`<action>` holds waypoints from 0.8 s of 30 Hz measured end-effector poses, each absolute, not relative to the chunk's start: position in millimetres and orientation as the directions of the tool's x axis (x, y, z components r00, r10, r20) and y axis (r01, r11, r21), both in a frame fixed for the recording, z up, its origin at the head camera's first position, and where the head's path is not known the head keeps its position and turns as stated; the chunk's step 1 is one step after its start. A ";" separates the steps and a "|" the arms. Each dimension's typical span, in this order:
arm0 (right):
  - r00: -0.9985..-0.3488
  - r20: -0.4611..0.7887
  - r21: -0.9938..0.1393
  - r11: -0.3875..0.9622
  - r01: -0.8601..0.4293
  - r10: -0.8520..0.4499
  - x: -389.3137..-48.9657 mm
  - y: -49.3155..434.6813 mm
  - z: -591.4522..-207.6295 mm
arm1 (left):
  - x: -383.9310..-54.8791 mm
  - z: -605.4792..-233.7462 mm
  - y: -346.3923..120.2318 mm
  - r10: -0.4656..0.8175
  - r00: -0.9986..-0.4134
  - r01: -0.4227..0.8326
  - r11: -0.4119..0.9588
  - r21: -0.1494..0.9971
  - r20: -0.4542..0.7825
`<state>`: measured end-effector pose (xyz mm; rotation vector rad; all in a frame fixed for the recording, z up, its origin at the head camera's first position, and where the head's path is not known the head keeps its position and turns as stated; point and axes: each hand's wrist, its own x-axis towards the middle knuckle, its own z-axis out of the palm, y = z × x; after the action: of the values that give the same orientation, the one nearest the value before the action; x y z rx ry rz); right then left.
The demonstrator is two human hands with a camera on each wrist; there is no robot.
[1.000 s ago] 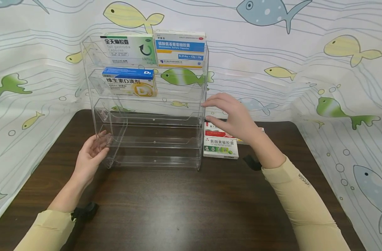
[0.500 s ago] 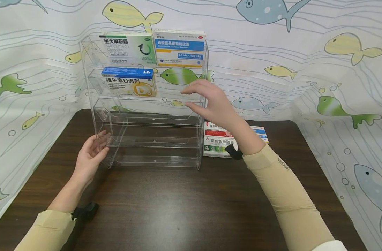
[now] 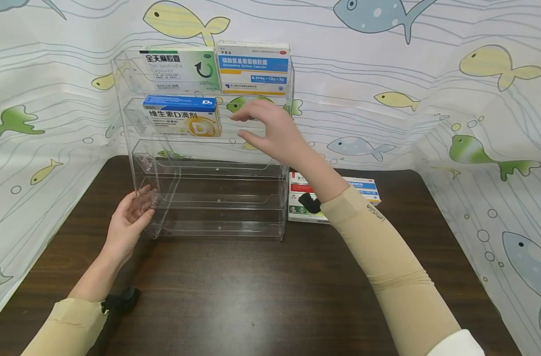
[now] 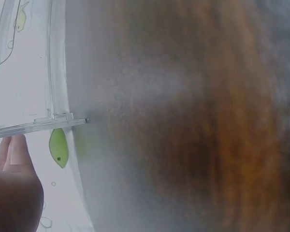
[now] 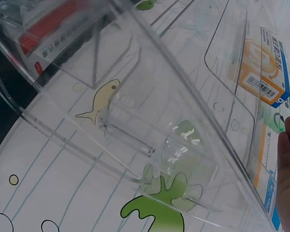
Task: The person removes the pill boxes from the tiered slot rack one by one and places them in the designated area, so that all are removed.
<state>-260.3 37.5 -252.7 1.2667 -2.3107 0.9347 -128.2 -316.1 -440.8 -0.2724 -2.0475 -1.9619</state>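
Observation:
A clear acrylic tiered rack [image 3: 219, 201] stands on the dark wooden table. My left hand [image 3: 130, 222] holds its lower left side; in the left wrist view, fingers and a bit of thumb lie on either side of the clear panel [image 4: 34, 127]. My right hand [image 3: 272, 131] is in front of the second tier, thumb and fingers apart with nothing between them. Just left of its fingertips sits a blue-and-white vitamin D drops box [image 3: 181, 118]. On the top tier stand a green-and-white capsule box [image 3: 181, 69] and a blue-and-white glucosamine capsule box [image 3: 254, 69].
Right of the rack, several medicine boxes lie on the table, among them a red-and-white one [image 3: 299, 182] and a blue-and-white one [image 3: 363, 187], partly covered by my right arm. A fish-patterned sheet [image 3: 430, 123] encloses the back and sides.
My right hand has moved left and up from the rack's right edge to the second tier, close to the vitamin D box. My left hand stays in place on the rack.

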 end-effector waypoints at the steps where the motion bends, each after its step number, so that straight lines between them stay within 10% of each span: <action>1: -0.545 0.570 -0.383 0.388 -0.839 -0.615 -261.3 35.7 -252.0 | -128.2 -440.8 -316.0 -0.064 -0.940 0.334 0.050 0.941 0.336; 24: -0.703 0.549 -0.549 0.438 -0.711 -0.452 -268.9 -7.9 -250.4 | -128.6 -441.5 -317.0 -0.062 -0.943 0.325 0.041 0.945 0.327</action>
<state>-268.9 -7.9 -250.4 0.9971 -2.3744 1.1362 -128.6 -317.0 -441.5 -0.2688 -2.0428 -1.9813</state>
